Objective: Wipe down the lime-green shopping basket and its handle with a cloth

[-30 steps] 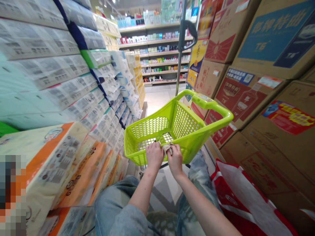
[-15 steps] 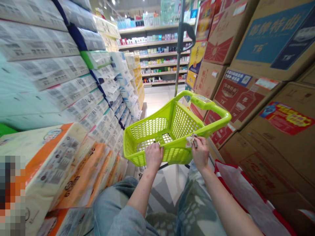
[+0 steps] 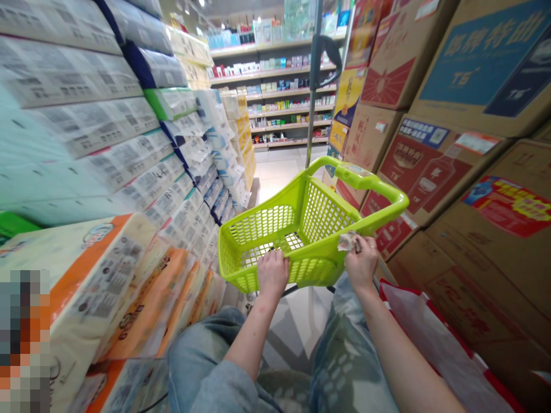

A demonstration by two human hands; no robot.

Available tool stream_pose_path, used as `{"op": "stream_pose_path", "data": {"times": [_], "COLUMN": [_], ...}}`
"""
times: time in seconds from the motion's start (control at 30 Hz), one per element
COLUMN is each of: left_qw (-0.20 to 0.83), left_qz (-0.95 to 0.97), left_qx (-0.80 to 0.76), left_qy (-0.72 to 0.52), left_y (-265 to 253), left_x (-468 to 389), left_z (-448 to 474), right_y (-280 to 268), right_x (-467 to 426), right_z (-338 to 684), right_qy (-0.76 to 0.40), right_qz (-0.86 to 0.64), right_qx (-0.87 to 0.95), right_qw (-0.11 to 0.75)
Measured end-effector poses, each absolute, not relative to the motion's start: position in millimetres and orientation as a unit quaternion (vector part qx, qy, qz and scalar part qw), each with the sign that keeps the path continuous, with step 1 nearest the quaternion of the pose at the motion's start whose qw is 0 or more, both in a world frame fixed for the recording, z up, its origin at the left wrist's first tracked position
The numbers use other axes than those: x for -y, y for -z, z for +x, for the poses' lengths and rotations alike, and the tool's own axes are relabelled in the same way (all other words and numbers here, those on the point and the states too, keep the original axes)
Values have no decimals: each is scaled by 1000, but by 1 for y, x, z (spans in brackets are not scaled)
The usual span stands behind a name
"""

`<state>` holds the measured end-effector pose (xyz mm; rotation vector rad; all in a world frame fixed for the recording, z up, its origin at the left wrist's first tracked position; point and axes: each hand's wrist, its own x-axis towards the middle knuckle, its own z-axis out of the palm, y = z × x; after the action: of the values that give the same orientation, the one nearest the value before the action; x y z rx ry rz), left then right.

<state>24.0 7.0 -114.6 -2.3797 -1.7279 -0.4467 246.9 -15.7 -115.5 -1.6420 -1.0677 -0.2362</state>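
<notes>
A lime-green plastic shopping cart (image 3: 316, 272) with perforated walls stands in front of my knees. My left hand (image 3: 273, 272) is closed over the near rim of its basket, fingers curled to the inside. My right hand (image 3: 363, 261) pinches a crumpled, soiled white wipe (image 3: 346, 241) against the outer side of the rim, near the base of the handle. The looped cart handle (image 3: 387, 201) rises at the right. Through the basket's floor grid the pale ground shows. What lies under my right fingers is partly hidden.
Packs of tissue paper (image 3: 133, 149) are stacked high on the left. Cardboard cartons (image 3: 434, 166) rise close on the right, with a red-edged white bag (image 3: 430, 332) below them. A grey pole (image 3: 315, 109) stands behind the cart. Stocked shelves (image 3: 288, 94) cross the far end.
My right hand has slid the wipe right along the rim, toward the handle's base. My left hand keeps its hold on the basket. The view has shifted slightly.
</notes>
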Motion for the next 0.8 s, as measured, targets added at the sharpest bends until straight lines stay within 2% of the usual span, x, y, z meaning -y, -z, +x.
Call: {"op": "stream_pose_path", "data": {"times": [0.2,0.47,0.63,0.8], "left_qw": [83,83,91,89], "left_qz": [-790,-782,-787,-785], "left_qx": [588,602,594,596], "left_qy": [155,143,141,146], "left_y": [114,113,114,114], "left_x": [-3,-2,0,1], "left_z": [26,28,26,28], "right_y": [117,145,135,134], "right_x": [11,23,20,12], "right_z": [236,187,223,256], "right_qy": [88,28,90,122], "right_qz": [-688,-629,-656,-657], "right_qx": [440,574,499,545], "right_qw": [570,523,559,506]}}
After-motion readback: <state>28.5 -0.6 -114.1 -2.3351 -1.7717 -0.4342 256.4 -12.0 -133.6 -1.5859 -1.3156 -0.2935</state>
